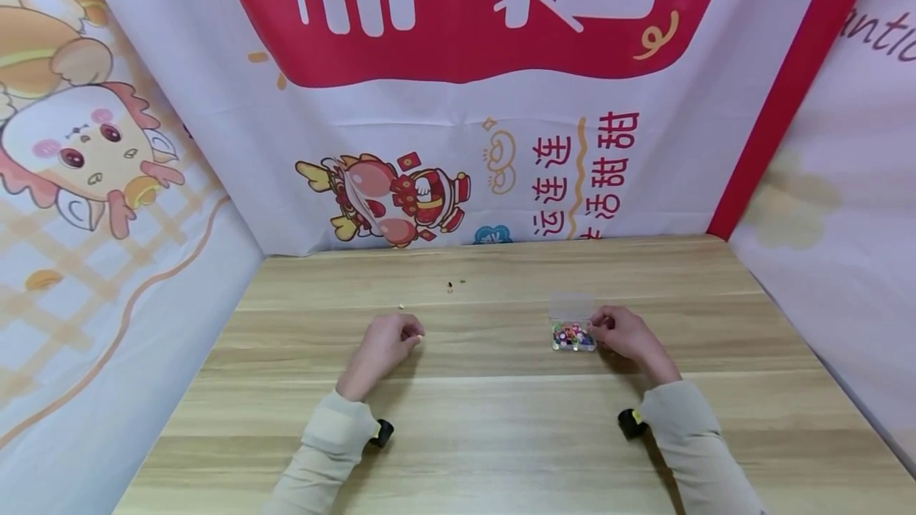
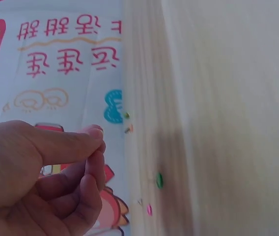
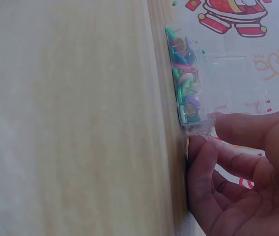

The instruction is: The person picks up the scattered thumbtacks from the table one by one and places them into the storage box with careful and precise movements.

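A small clear plastic box full of colorful thumbtacks sits on the table, its transparent lid raised. At its right end, my right hand holds the box's corner between thumb and fingers. My left hand hovers above the table on the left side, thumb and index fingertips together and other fingers curled; no item shows between the tips. Near it, in the left wrist view, lie a green thumbtack and a pink thumbtack.
More tiny pieces lie toward the table's back, including a dark one and a pale one. Printed cloth hangs behind the wooden table and along both sides. Both forearms wear light sleeves with black wrist devices.
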A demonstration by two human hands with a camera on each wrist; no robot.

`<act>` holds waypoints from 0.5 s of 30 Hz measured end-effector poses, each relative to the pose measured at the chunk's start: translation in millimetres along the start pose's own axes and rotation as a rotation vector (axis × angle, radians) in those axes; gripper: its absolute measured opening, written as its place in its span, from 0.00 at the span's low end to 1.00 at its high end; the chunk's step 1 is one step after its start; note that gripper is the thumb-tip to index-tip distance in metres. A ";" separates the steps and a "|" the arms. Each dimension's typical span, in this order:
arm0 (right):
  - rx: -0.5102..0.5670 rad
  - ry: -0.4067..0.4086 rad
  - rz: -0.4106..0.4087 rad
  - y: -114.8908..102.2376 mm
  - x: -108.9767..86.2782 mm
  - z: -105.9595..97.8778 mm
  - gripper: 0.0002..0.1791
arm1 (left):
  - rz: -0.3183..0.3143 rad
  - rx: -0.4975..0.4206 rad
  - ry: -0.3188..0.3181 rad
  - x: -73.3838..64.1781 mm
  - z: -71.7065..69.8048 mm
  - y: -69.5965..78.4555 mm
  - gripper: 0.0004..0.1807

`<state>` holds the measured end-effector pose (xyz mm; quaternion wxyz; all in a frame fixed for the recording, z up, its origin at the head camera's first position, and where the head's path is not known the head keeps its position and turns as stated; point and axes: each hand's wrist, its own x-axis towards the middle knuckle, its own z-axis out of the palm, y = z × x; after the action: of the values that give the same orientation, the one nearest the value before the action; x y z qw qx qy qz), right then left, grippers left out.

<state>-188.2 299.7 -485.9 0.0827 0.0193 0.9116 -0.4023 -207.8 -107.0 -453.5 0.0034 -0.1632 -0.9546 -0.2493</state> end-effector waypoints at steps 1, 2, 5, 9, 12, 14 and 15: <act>-0.003 0.003 -0.002 0.2 0.2 -0.2 0.11 | 0.002 -0.002 -0.001 0.7 0.5 3.4 0.03; -0.005 0.005 -0.003 0.5 0.4 0.0 0.11 | 0.007 -0.008 -0.003 1.5 0.9 6.9 0.03; -0.007 0.011 -0.002 1.5 1.1 0.6 0.10 | 0.038 -0.023 -0.010 4.7 4.0 15.5 0.04; -0.006 0.013 0.001 1.7 1.3 1.0 0.10 | 0.089 -0.037 -0.031 10.3 9.5 28.1 0.05; -0.003 0.012 0.005 1.5 1.1 1.1 0.10 | 0.113 -0.035 -0.052 15.4 13.6 39.6 0.04; -0.003 0.010 0.006 1.8 1.0 1.1 0.10 | 0.139 -0.031 -0.063 19.3 16.4 47.7 0.03; -0.002 0.010 0.008 1.9 0.9 1.2 0.10 | 0.144 -0.033 -0.068 21.1 17.6 52.2 0.03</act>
<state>-188.7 300.0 -488.2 0.0798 0.0249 0.9123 -0.4009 -210.1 -49.2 -442.3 -0.0140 -0.2396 -0.9358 -0.2583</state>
